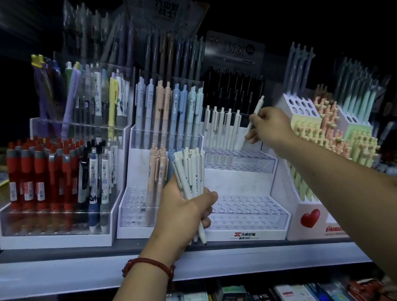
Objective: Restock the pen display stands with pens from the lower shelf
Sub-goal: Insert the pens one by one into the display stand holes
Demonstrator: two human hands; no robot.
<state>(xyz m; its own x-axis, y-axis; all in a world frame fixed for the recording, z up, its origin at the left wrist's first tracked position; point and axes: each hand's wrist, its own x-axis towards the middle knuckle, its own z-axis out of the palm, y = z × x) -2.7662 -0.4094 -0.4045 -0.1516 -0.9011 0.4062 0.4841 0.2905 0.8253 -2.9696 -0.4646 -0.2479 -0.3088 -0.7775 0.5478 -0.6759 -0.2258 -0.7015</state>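
Ahead on the shelf (59, 275): a white tiered stand (240, 178), holes showing on its lower tiers. Gripping an upright bundle (189, 168) in the left hand (186, 207), before the stand. Pinching one pen (255, 113) in the right hand (272, 126) (the nearer one), tilted, tip down-left toward top-tier holes just right of the white row (222, 128).
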